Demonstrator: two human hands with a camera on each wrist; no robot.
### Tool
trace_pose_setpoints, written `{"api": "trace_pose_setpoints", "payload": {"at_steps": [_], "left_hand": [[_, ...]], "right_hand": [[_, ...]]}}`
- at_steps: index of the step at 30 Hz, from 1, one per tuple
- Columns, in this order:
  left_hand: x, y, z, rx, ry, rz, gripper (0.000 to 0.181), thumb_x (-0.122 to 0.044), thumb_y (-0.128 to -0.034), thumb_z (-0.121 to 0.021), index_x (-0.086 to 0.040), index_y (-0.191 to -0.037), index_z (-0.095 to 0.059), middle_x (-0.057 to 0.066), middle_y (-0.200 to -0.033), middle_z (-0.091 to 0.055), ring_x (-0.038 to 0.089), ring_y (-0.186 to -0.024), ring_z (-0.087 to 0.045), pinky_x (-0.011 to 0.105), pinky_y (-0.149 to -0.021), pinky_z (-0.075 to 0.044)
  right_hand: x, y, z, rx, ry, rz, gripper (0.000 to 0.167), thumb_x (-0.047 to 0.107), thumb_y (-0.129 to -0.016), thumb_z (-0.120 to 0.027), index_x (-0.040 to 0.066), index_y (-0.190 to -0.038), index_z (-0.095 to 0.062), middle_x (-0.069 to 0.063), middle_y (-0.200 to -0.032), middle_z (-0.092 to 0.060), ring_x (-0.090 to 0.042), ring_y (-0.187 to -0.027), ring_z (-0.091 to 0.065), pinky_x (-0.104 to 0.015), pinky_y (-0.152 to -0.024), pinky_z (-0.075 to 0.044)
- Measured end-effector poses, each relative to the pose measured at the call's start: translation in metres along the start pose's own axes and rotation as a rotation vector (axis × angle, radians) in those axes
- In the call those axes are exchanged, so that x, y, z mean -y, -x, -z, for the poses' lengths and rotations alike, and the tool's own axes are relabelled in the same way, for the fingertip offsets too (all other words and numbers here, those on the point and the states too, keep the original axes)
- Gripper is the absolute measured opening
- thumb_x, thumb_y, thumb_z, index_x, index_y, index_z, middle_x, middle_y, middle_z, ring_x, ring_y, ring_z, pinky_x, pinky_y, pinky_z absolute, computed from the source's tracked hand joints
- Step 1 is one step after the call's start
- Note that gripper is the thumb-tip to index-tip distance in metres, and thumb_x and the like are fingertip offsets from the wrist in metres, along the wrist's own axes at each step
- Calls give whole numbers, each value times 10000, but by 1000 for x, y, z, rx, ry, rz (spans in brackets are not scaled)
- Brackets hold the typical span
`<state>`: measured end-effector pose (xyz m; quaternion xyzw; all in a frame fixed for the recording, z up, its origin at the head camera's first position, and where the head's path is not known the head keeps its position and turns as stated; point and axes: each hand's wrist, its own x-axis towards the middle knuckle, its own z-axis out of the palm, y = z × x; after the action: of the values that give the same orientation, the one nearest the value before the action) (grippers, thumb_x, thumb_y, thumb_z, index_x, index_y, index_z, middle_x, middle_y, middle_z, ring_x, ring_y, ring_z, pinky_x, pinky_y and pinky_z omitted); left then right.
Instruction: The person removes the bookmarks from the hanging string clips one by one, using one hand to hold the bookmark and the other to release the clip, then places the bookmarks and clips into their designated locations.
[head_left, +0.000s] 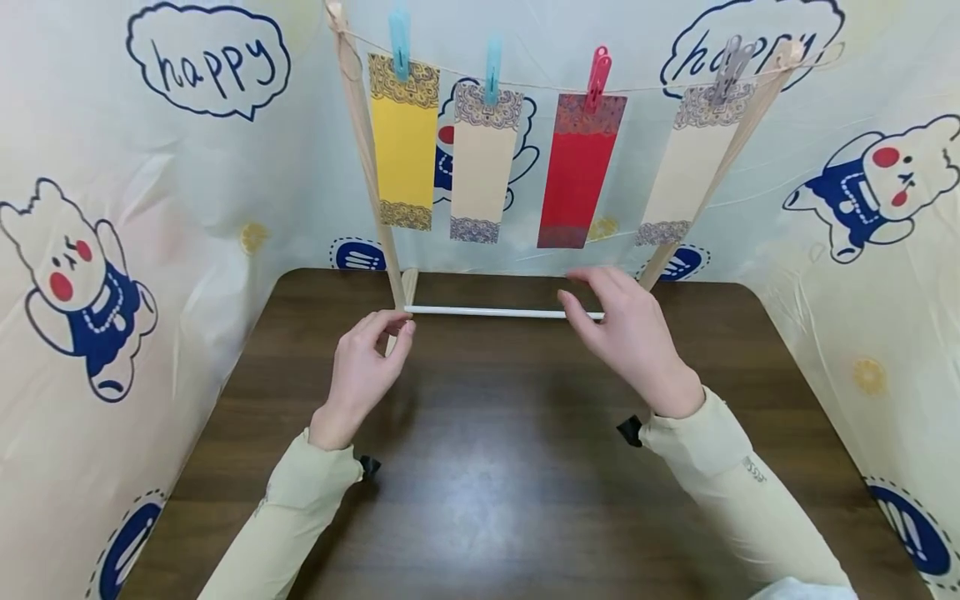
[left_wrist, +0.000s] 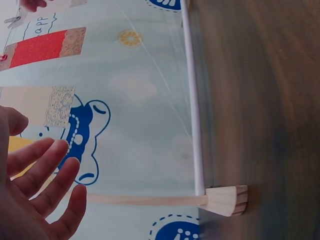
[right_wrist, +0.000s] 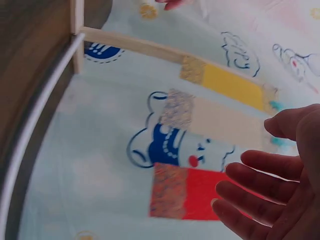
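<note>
Four cards hang from a string by clips between two wooden posts: a yellow card (head_left: 404, 150) and a cream card (head_left: 484, 167) under blue clips, a red card (head_left: 582, 171) under a red clip, and another cream card (head_left: 690, 171) under a grey clip. Near the foot of the left post, the left hand (head_left: 367, 367) has relaxed, slightly bent fingers and holds nothing. The right hand (head_left: 633, 337) is raised by the right end of the white rod (head_left: 495, 312), fingers apart and empty. Both wrist views show empty hands; the right wrist view has the red card (right_wrist: 200, 192) behind the fingers.
The dark wooden table (head_left: 480, 467) extends toward the body. Behind and at both sides hangs a pale printed cloth (head_left: 202, 183). The left wooden post (head_left: 367, 158) and right wooden post (head_left: 720, 175) stand at the table's back edge, joined low down by the rod.
</note>
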<state>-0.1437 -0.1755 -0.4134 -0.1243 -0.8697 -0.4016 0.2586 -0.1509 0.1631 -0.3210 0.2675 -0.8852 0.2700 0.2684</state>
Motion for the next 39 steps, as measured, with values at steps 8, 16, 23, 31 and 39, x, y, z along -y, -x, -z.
{"api": "trace_pose_setpoints", "payload": {"at_steps": [8, 16, 23, 31, 39], "left_hand": [[-3, -20, 4, -40, 73, 10, 235, -197, -1004, -689, -26, -1153, -753, 99, -1015, -748, 210, -871, -687, 196, -734, -498], [-7, -48, 10, -89, 152, 9, 233, -199, -1018, -677, -35, -1167, -746, 103, -1022, -756, 172, -836, -670, 170, -697, -493], [-7, -70, 16, -150, 216, 27, 232, -200, -1019, -680, -31, -1161, -750, 109, -1011, -746, 92, -805, -624, 170, -695, -490], [-6, -92, 15, -232, 308, 84, 247, -230, -1015, -683, -43, -1152, -768, 52, -951, -721, 70, -747, -638, 173, -671, -496], [-12, -118, 16, -267, 389, 121, 283, -264, -1014, -687, -42, -1171, -765, 6, -985, -717, 222, -736, -655, 205, -638, -501]], "right_hand": [[21, -30, 8, 17, 9, 53, 301, 206, -971, -745, 28, -1211, -704, -130, -1149, -722, -276, -1023, -683, -446, -837, -585], [40, -59, 18, 56, 21, 59, 318, 226, -960, -752, 52, -1223, -712, -116, -1141, -729, -257, -987, -704, -445, -817, -597], [56, -86, 23, 94, 19, 55, 318, 270, -980, -724, 61, -1219, -710, -105, -1078, -724, -219, -825, -663, -381, -746, -575], [68, -115, 28, 137, 26, 0, 364, 335, -984, -710, 82, -1245, -708, -90, -1160, -735, -218, -821, -666, -361, -751, -569], [76, -146, 29, 199, 39, -60, 357, 349, -1027, -640, 90, -1266, -700, -80, -1170, -738, -227, -852, -675, -384, -775, -568]]}}
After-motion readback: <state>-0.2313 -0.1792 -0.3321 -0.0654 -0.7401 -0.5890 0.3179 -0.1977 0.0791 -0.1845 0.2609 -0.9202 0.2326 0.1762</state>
